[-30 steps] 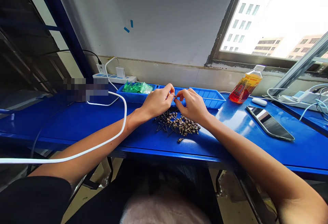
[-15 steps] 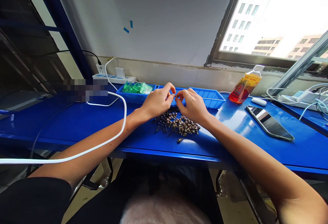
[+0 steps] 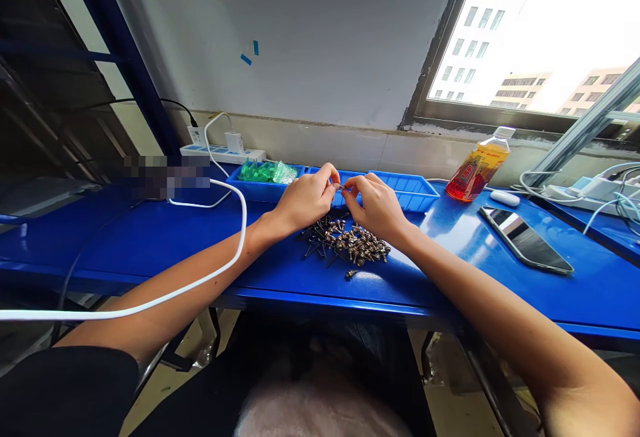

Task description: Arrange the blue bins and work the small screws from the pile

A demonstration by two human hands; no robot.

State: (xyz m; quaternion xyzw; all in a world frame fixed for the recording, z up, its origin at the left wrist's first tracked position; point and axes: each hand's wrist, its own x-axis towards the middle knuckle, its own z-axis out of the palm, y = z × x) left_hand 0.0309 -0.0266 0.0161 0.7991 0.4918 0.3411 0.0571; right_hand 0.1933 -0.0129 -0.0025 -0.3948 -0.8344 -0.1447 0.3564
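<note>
Above a pile of small metal screws point(image 3: 357, 244) on the blue table, my two hands meet fingertip to fingertip. Thumb and forefinger of my left hand point(image 3: 313, 194) are pinched together at one end of a small screw point(image 3: 342, 188). My right hand point(image 3: 375, 202) pinches the other end, its fingers curled. Most of that screw is hidden by the fingertips. One loose screw point(image 3: 351, 274) lies apart, nearer the table's front edge. Darker, thin-shanked screws point(image 3: 315, 234) spread on the pile's left side.
Behind my hands stand blue bins point(image 3: 407, 192), the left one holding green plastic pieces point(image 3: 270, 172). A drink bottle point(image 3: 479, 165), a white case point(image 3: 505, 198) and a phone point(image 3: 527, 240) are to the right. A white cable point(image 3: 244, 224) crosses over my left forearm. A power strip point(image 3: 223, 152) sits at the wall.
Almost nothing differs. My fingertips have shifted very slightly around the small screw; the pile and the other things stay put.
</note>
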